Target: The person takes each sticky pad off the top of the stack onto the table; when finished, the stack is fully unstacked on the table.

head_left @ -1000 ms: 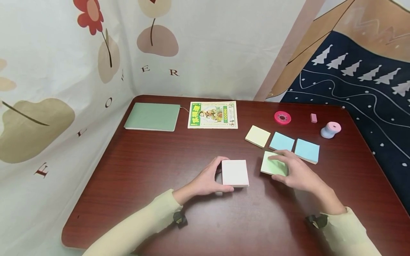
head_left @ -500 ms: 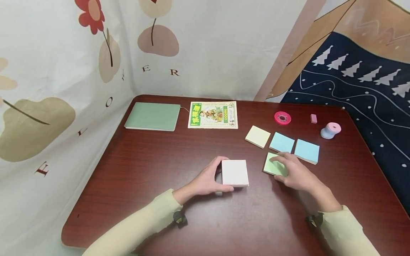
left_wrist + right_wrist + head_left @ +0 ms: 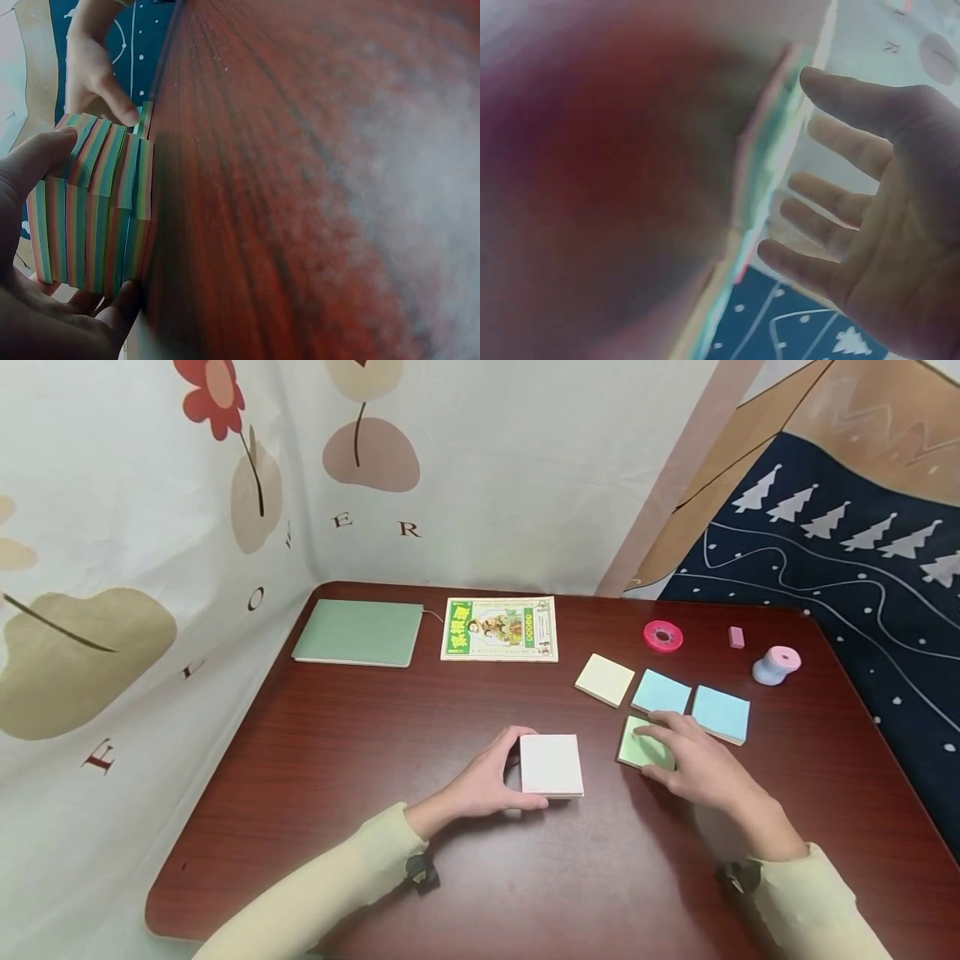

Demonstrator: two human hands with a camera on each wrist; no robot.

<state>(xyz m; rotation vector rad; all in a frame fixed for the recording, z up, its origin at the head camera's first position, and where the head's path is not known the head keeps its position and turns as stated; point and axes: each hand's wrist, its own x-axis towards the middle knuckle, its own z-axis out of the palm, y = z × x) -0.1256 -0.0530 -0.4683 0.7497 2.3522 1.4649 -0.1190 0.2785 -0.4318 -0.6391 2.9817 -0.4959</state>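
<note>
My left hand [image 3: 487, 781] grips a stack of sticky note pads [image 3: 551, 765] on the table, thumb on the near side and fingers round the far side. The top pad is white. In the left wrist view, the stack [image 3: 94, 202] shows several layers with striped coloured edges. To the right of it lies a green sticky note pad [image 3: 636, 747], partly hidden by my right hand [image 3: 701, 764]. That hand hovers over the green pad with thumb and fingers spread. In the right wrist view, its fingers [image 3: 829, 196] are loosely extended and pinch nothing.
Behind the green pad lie a yellow pad [image 3: 604, 680] and two blue pads [image 3: 662, 692]. Further back are a pink ring-shaped item [image 3: 663, 636], a small pink block [image 3: 736, 637] and a pink-and-blue spool-shaped item [image 3: 776, 666]. A green notebook [image 3: 358, 633] and an illustrated booklet [image 3: 499, 629] lie at the back left.
The green pad, held by my right hand a second ago, has shifted slightly right and lies flat on the table. My right fingers have loosened from it. My left hand and stack stay put.
</note>
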